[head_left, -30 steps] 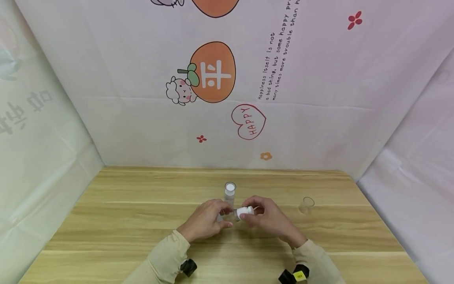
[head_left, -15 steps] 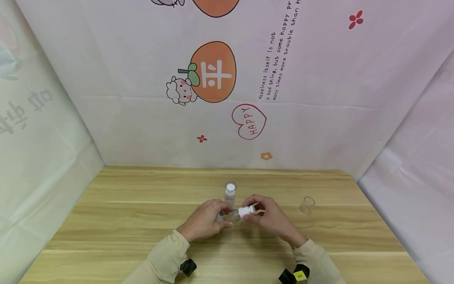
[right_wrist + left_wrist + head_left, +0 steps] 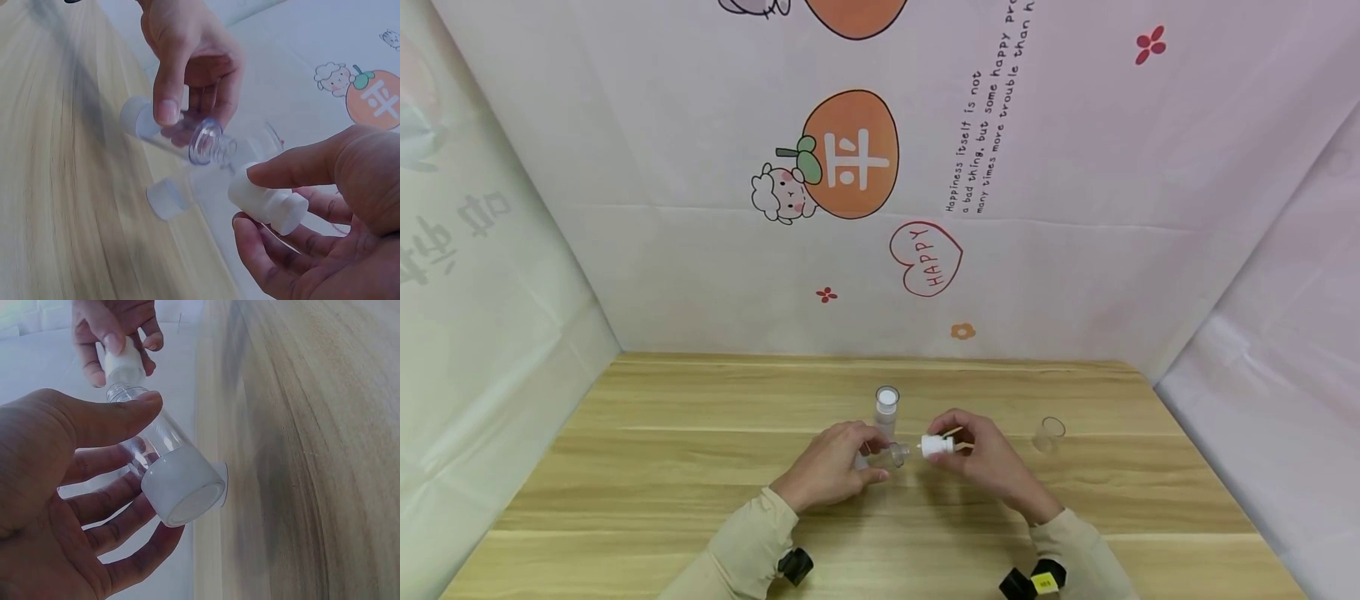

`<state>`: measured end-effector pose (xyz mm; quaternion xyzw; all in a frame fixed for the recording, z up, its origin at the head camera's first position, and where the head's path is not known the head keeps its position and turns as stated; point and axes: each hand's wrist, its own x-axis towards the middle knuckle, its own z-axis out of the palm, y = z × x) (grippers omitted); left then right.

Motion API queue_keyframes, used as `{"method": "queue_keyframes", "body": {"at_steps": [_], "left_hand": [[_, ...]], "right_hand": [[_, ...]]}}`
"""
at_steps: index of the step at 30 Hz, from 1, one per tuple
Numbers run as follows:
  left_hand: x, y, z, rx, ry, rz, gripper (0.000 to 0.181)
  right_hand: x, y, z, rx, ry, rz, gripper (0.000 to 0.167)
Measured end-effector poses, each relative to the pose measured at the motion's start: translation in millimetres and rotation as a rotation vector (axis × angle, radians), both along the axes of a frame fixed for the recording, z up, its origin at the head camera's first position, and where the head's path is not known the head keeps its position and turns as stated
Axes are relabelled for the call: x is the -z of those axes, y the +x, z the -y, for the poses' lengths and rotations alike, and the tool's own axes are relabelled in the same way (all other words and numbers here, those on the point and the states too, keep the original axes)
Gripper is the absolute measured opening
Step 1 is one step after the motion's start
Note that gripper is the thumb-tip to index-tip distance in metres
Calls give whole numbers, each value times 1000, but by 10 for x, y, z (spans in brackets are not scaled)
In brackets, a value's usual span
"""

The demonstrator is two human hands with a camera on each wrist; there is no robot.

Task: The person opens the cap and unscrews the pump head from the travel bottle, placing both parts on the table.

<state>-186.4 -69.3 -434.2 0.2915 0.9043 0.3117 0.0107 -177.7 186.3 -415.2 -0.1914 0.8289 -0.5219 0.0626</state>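
My left hand (image 3: 833, 468) grips a clear bottle (image 3: 882, 457) with a white base (image 3: 182, 487), tilted on its side, its threaded neck (image 3: 224, 150) bare and facing right. My right hand (image 3: 992, 463) pinches a white pump top (image 3: 936, 446) between thumb and fingers, just right of the neck and apart from it in the head view. A thin tip points from the pump top toward the neck. Behind my left hand stands a second clear bottle (image 3: 887, 410) with a white top inside its clear rim.
A clear cap (image 3: 1049, 434) stands on the wooden table (image 3: 700, 450) to the right of my right hand. A printed cloth (image 3: 700, 275) rises behind the table's far edge, with more cloth at both sides.
My right hand has moved right with the white pump top, which has come off the bottle's neck. My left hand has stayed nearly still around the bottle.
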Motion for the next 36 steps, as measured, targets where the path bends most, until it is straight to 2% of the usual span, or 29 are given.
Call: {"method": "queue_keyframes", "body": {"at_steps": [9,15,23,30,36], "left_hand": [[9,-1,11,-4,15,-10,34],[4,7,21,-4,34,-8,35],[-4,8,33,1,50,-10,34],[-11,5,40,1,52,-13,35],[-22,16,43,-2,51,-9,35]], "right_hand": [[138,-80,-100,119,68,-41,35],[257,-137,-135,169,104,-58,37],[426,-225,-52,275,167,-19,34],[486,-260,62,290,223,-64,34],[493,-269,114,288,251,-61,37]]}}
